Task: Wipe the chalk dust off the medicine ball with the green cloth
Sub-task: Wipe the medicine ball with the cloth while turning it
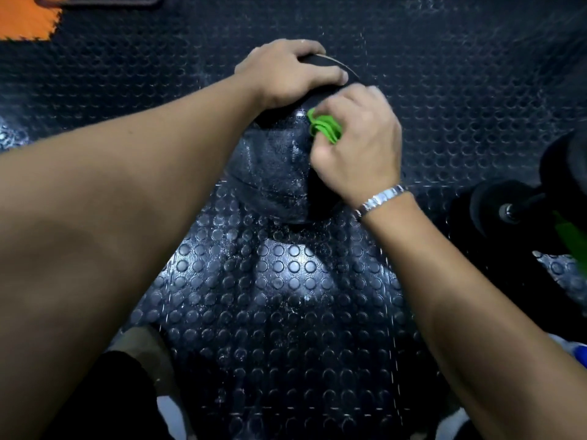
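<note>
A black medicine ball [273, 173] sits on the studded rubber floor, with pale chalk dust speckling its near side. My left hand [286, 74] lies over the top of the ball, fingers spread and curved along its surface. My right hand [359, 138] grips a bunched green cloth [324, 127] and presses it against the ball's upper right side. Only a few folds of the cloth show past my fingers. A metal bracelet circles my right wrist.
Black studded rubber mat [286, 296] covers the floor, dusted white in front of the ball. A black dumbbell [521, 204] with a green item beside it lies at the right edge. An orange mat piece [25, 17] is at the far left corner.
</note>
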Action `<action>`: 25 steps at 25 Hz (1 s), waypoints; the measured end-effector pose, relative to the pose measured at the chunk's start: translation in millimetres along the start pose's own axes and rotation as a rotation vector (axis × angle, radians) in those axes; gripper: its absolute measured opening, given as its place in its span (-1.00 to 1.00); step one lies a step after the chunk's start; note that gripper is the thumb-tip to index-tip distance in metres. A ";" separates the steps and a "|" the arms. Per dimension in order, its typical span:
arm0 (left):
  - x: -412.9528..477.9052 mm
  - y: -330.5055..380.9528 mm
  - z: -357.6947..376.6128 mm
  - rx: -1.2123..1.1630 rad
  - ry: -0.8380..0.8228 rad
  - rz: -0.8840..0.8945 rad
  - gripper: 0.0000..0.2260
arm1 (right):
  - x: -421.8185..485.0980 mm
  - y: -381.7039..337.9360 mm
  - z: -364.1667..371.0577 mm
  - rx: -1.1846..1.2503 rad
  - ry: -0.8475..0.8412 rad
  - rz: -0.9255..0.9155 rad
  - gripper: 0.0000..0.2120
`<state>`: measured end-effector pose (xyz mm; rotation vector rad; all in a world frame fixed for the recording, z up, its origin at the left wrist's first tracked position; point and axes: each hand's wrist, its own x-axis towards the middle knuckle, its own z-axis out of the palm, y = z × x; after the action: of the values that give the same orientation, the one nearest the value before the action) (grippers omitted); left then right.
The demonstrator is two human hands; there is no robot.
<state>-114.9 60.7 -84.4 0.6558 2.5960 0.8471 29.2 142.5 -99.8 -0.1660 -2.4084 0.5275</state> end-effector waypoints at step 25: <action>-5.3 15.4 5.8 0.048 0.012 -0.057 -0.28 | -61.1 2.9 -4.4 -0.038 -0.064 -0.160 -0.93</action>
<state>-102.9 71.8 -78.5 0.5890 2.6395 0.7764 79.2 131.3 -133.4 0.0279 -2.4687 0.4188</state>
